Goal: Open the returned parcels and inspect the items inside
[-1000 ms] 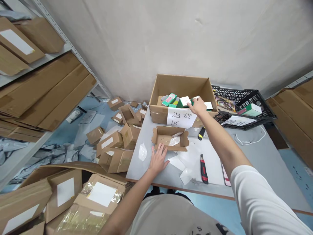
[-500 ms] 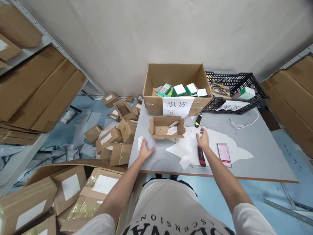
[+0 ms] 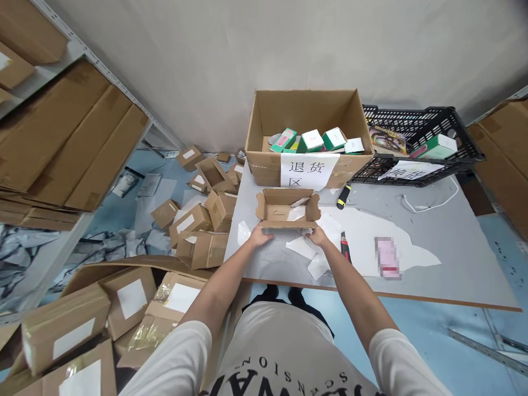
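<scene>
Both forearms reached forward, the left hand (image 3: pixel 260 236) and the right hand (image 3: pixel 317 236) each grasping a near corner of the small open brown cardboard box (image 3: pixel 287 208) on the grey counter (image 3: pixel 445 242). The box sat just beyond the hands. Half a second earlier the hands had lain apart, flat on the counter, the right by the red box cutter (image 3: pixel 345 247).

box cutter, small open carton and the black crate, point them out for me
box cutter (image 3: pixel 345 248), head view, on its red and black handle
small open carton (image 3: pixel 275 210), head view, on its bare inner floor
black crate (image 3: pixel 412 116), head view, on its far lattice wall
</scene>
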Available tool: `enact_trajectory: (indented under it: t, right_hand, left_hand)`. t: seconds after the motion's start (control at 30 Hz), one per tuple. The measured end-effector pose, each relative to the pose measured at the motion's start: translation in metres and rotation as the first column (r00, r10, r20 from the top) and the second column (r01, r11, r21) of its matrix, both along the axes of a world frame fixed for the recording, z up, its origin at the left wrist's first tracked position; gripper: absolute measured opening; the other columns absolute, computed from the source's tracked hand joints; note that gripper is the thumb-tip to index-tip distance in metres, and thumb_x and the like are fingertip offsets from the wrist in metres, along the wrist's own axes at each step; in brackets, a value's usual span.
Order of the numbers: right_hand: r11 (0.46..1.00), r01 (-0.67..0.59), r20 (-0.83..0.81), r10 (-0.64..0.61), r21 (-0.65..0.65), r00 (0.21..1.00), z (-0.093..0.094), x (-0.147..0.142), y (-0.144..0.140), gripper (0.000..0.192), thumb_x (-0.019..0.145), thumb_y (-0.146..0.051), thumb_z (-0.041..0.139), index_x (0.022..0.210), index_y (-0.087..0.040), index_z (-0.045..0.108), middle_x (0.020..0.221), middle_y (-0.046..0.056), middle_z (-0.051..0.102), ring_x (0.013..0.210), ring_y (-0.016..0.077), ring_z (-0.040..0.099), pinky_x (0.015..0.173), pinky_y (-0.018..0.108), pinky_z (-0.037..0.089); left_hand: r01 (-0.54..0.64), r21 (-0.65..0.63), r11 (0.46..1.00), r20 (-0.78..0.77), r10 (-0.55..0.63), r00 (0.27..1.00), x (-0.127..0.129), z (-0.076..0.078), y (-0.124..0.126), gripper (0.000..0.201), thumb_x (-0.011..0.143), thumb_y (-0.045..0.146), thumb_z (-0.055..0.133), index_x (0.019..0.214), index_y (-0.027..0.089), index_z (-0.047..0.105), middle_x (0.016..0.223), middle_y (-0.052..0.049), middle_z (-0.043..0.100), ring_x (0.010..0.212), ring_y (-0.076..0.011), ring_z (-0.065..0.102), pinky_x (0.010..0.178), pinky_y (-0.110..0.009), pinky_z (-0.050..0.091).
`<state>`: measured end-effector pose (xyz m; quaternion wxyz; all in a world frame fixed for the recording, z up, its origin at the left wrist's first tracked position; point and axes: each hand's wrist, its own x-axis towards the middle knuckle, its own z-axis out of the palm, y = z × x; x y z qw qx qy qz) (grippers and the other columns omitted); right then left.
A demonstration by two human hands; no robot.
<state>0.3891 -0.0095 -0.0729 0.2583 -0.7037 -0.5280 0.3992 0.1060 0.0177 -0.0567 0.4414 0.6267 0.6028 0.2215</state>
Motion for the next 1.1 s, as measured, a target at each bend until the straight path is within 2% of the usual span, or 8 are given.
enact_trajectory:
  t: [0.13, 0.3, 0.4, 0.53, 0.67, 0.83, 0.97, 1.1]
  right_hand:
    - [0.999, 0.034, -0.017, -0.034, 0.011, 0.999, -0.005, -0.012, -0.008, 0.035, 0.063, -0.014, 0.058, 0.097, -0.02, 0.06, 0.106, 0.01, 0.066, 0.099, 0.0286, 0.061, 0.091, 0.047, 0.045]
    - [0.997, 0.041, -0.09, -0.035, 0.067, 0.995, 0.009, -0.022, -0.03, 0.031, 0.065, -0.022, 0.055, 0.096, -0.02, 0.06, 0.098, 0.008, 0.066, 0.087, 0.0264, 0.062, 0.082, 0.047, 0.049]
    - [0.993, 0.013, -0.159, 0.005, 0.114, 0.987, 0.018, -0.042, -0.033, 0.031, 0.066, -0.023, 0.053, 0.096, -0.02, 0.059, 0.099, 0.007, 0.066, 0.089, 0.0254, 0.061, 0.085, 0.047, 0.048]
    - [0.988, -0.06, -0.309, 0.103, 0.146, 0.946, 0.034, -0.104, -0.005, 0.043, 0.062, -0.018, 0.057, 0.104, -0.021, 0.058, 0.113, 0.007, 0.064, 0.106, 0.0248, 0.058, 0.096, 0.044, 0.044]
    - [0.99, -0.138, -0.58, 0.135, 0.039, 0.803, 0.052, -0.192, 0.04, 0.073, 0.057, -0.012, 0.064, 0.128, -0.022, 0.047, 0.133, 0.008, 0.053, 0.118, 0.024, 0.052, 0.101, 0.042, 0.041]
    - [0.955, -0.298, -0.598, 0.238, -0.001, 0.765, 0.069, -0.286, 0.089, 0.092, 0.054, -0.011, 0.069, 0.138, -0.023, 0.036, 0.135, 0.008, 0.053, 0.122, 0.0248, 0.051, 0.105, 0.044, 0.038]
    - [0.923, -0.384, -0.626, 0.296, -0.007, 0.722, 0.076, -0.332, 0.116, 0.107, 0.053, -0.014, 0.074, 0.146, -0.025, 0.022, 0.144, 0.01, 0.043, 0.126, 0.0253, 0.048, 0.105, 0.044, 0.038]
    - [0.918, -0.396, -0.611, 0.316, 0.006, 0.726, 0.079, -0.349, 0.123, 0.114, 0.055, -0.015, 0.074, 0.15, -0.025, 0.011, 0.154, 0.011, 0.023, 0.137, 0.0252, 0.033, 0.108, 0.042, 0.033]
  left_hand:
    - [-0.038, -0.002, 0.999, 0.14, 0.038, 0.989, -0.002, -0.002, -0.007, 0.057, 0.061, 0.019, 0.072, 0.116, 0.019, 0.055, 0.117, -0.009, 0.063, 0.109, -0.0246, 0.059, 0.095, -0.039, 0.044]
    - [-0.102, 0.012, 0.995, 0.302, 0.094, 0.949, -0.016, 0.004, -0.029, 0.048, 0.059, 0.016, 0.073, 0.105, 0.017, 0.059, 0.115, -0.01, 0.064, 0.11, -0.026, 0.058, 0.099, -0.042, 0.042]
    - [-0.201, 0.001, 0.98, 0.378, 0.185, 0.907, -0.036, 0.006, -0.043, 0.046, 0.058, 0.018, 0.074, 0.101, 0.018, 0.06, 0.11, -0.008, 0.066, 0.109, -0.0262, 0.059, 0.098, -0.043, 0.042]
    - [-0.383, -0.067, 0.921, 0.444, 0.371, 0.816, -0.082, 0.013, -0.044, 0.045, 0.058, 0.017, 0.075, 0.101, 0.019, 0.061, 0.106, -0.008, 0.068, 0.109, -0.027, 0.059, 0.102, -0.047, 0.04]
    - [-0.532, -0.103, 0.841, 0.471, 0.512, 0.718, -0.142, 0.028, -0.034, 0.044, 0.063, 0.015, 0.071, 0.106, 0.017, 0.059, 0.114, -0.012, 0.066, 0.11, -0.0287, 0.06, 0.102, -0.048, 0.04]
    - [-0.695, -0.194, 0.692, 0.543, 0.666, 0.511, -0.209, 0.039, -0.025, 0.055, 0.065, 0.007, 0.066, 0.119, 0.018, 0.055, 0.124, -0.011, 0.061, 0.117, -0.0279, 0.056, 0.104, -0.046, 0.04]
    - [-0.75, -0.226, 0.622, 0.563, 0.711, 0.42, -0.245, 0.036, -0.018, 0.066, 0.065, 0.004, 0.06, 0.129, 0.019, 0.051, 0.133, -0.008, 0.055, 0.126, -0.026, 0.049, 0.109, -0.043, 0.035]
    - [-0.783, -0.26, 0.565, 0.556, 0.751, 0.357, -0.261, 0.029, -0.025, 0.078, 0.065, 0.006, 0.061, 0.14, 0.018, 0.039, 0.147, -0.009, 0.038, 0.139, -0.0262, 0.028, 0.114, -0.041, 0.026]
